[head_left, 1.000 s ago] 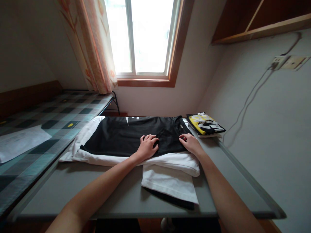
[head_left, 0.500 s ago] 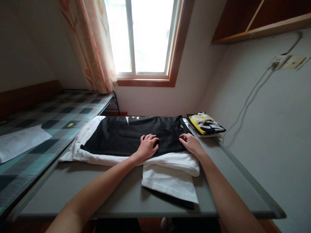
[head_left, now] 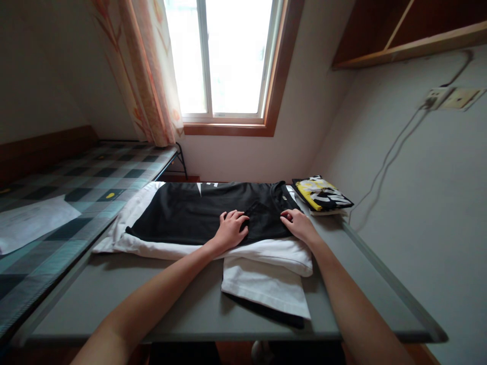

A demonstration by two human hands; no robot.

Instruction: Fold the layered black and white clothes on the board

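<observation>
A black T-shirt (head_left: 182,213) with white lettering at its far edge is spread lengthwise over a white T-shirt (head_left: 171,251). The white shirt's sleeve (head_left: 266,286), with a black edge beneath, hangs toward me over the grey table (head_left: 182,289). My left hand (head_left: 232,228) rests on the black fabric, fingers spread, beside the folded-over black sleeve (head_left: 258,215). Near the collar (head_left: 283,195), my right hand (head_left: 299,223) touches the black shirt with bent fingers, thumb apart from the index finger. The undersides of both hands are hidden.
Folded black, yellow and white clothing (head_left: 323,195) lies at the table's far right corner. To the left is a bed with a checked cover (head_left: 125,175) and a paper sheet (head_left: 38,220). A cable (head_left: 384,162) runs down the right wall from a socket (head_left: 437,97).
</observation>
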